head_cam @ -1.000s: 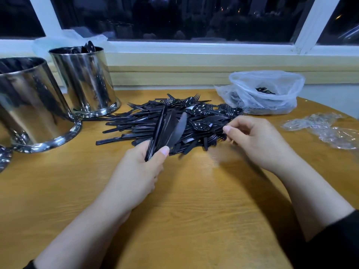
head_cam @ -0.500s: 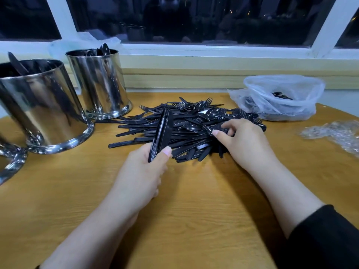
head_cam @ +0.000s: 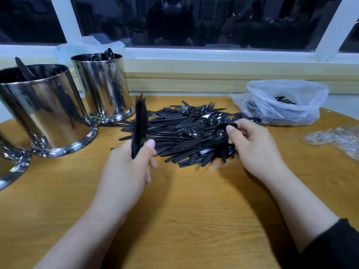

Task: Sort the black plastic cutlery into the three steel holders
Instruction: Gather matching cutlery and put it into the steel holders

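A heap of black plastic cutlery (head_cam: 186, 133) lies in the middle of the wooden table (head_cam: 174, 210). My left hand (head_cam: 126, 171) grips a bunch of black knives (head_cam: 138, 125), held nearly upright at the heap's left edge. At the heap's right side my right hand (head_cam: 254, 146) pinches a piece of black cutlery (head_cam: 221, 133); which kind it is I cannot tell. Three steel holders stand at the left: a far one (head_cam: 103, 86) with spoons in it, a nearer one (head_cam: 42, 109) with a knife sticking out, and a third (head_cam: 11, 171) cut off by the frame edge.
A clear plastic bag (head_cam: 281, 101) with more black cutlery sits at the back right. Crumpled clear wrap (head_cam: 336, 138) lies at the right edge. A window sill and wall run along the table's far side.
My left hand has lifted its bunch of knives from lying over the heap to nearly upright. My right hand has stayed at the heap's right side and picked up a piece.
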